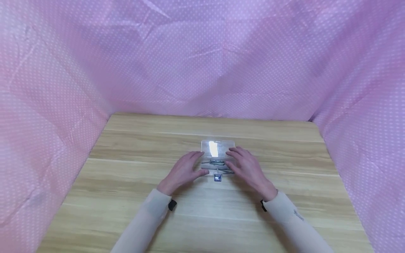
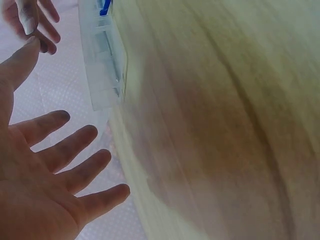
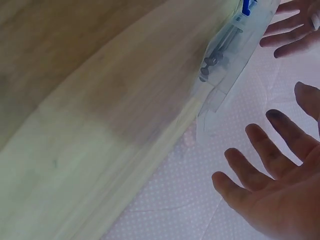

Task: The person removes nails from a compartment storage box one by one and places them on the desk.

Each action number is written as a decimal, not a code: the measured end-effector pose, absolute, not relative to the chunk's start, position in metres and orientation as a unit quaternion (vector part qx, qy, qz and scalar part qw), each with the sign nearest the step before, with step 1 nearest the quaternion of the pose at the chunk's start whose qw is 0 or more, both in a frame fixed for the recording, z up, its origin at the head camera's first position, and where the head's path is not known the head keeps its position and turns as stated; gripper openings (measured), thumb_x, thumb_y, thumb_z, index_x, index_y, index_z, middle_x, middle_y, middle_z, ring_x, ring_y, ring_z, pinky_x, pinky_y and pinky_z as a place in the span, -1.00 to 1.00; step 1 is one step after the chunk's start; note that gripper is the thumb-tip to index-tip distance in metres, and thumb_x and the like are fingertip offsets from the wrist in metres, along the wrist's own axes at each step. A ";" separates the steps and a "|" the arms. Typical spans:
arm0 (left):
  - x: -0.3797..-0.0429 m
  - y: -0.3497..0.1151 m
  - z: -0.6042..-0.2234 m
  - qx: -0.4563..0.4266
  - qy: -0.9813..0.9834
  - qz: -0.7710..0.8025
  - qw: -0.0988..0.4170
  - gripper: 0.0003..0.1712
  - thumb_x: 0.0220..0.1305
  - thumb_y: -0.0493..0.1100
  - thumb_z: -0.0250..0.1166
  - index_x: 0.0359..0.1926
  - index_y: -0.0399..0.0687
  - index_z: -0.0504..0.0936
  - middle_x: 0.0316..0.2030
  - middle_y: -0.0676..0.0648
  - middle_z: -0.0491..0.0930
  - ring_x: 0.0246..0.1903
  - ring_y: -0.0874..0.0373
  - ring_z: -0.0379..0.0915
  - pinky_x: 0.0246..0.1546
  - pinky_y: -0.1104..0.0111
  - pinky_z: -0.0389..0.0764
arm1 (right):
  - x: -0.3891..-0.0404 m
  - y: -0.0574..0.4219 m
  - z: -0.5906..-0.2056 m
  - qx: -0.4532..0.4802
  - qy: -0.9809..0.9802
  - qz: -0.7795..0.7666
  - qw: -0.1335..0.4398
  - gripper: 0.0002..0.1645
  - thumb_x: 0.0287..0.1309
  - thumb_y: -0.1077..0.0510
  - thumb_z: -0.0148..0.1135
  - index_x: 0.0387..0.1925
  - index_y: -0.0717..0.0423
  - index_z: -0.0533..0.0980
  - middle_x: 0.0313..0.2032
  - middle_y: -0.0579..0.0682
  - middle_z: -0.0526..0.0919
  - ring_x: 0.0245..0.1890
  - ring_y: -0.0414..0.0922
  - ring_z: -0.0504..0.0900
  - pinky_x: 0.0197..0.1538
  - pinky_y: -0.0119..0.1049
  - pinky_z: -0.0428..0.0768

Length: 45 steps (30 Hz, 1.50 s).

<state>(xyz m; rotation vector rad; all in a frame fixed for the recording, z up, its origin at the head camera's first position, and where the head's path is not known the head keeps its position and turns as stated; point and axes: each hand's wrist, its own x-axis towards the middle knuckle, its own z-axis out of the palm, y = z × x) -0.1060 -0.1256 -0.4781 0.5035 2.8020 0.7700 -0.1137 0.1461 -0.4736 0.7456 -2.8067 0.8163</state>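
A clear plastic box [image 2: 92, 60] lies on the table with its see-through lid [image 1: 207, 149] swung back toward the far side. Inside it are several metal screws [image 1: 217, 162], a shorter group behind and longer ones in front. In the right wrist view, round heads [image 3: 212, 62] show through the wall. A blue latch [image 1: 217, 177] sits at the middle of the front. My left hand [image 1: 184, 171] is spread beside the box's left end, fingers relaxed and holding nothing. Around the right end hovers my right hand [image 1: 248, 169], also with loose fingers, its thumb overlapping the box's edge.
The wooden table [image 1: 202, 214] stretches out on every side of the box. Pink dotted cloth [image 1: 202, 70] hangs behind the table and along its left and right edges. A dark band [image 1: 172, 205] shows at the left sleeve's cuff.
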 end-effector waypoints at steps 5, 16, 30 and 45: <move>-0.106 -0.125 -0.481 0.161 0.947 0.254 0.109 -0.04 0.25 0.30 0.43 0.54 0.03 0.34 0.44 -0.16 0.38 0.41 -0.13 0.31 0.44 -0.04 0.35 | -0.117 0.140 -0.476 0.254 -0.926 0.273 0.053 -0.58 0.28 0.06 0.45 0.08 0.20 0.68 0.18 0.19 0.65 0.25 0.17 0.56 0.33 0.14 0.51; -0.108 -0.122 -0.487 0.159 0.955 0.221 0.115 -0.07 0.20 0.25 0.50 0.48 0.01 0.42 0.32 -0.16 0.50 0.29 -0.10 0.44 0.33 0.00 0.49 | -0.122 0.130 -0.480 0.256 -0.930 0.262 0.023 -0.72 0.25 0.12 0.46 -0.06 0.17 0.73 0.03 0.11 0.69 0.10 0.12 0.61 0.21 0.07 0.58; -0.115 -0.120 -0.488 0.167 0.957 0.212 0.103 -0.14 0.17 0.19 0.53 0.40 -0.06 0.51 0.25 -0.17 0.60 0.24 -0.11 0.50 0.28 0.02 0.53 | -0.135 0.126 -0.483 0.270 -0.931 0.244 0.013 -0.83 0.20 0.18 0.49 -0.17 0.14 0.77 -0.10 0.12 0.66 -0.08 0.07 0.60 0.04 -0.01 0.62; -0.129 -0.132 -0.486 0.180 0.952 0.224 0.111 -0.17 0.16 0.18 0.55 0.37 -0.05 0.54 0.26 -0.13 0.61 0.25 -0.08 0.50 0.30 0.04 0.52 | -0.146 0.111 -0.481 0.230 -0.945 0.230 -0.023 -0.88 0.16 0.20 0.53 -0.23 0.10 0.81 -0.20 0.01 0.65 -0.19 -0.05 0.53 -0.07 -0.17 0.57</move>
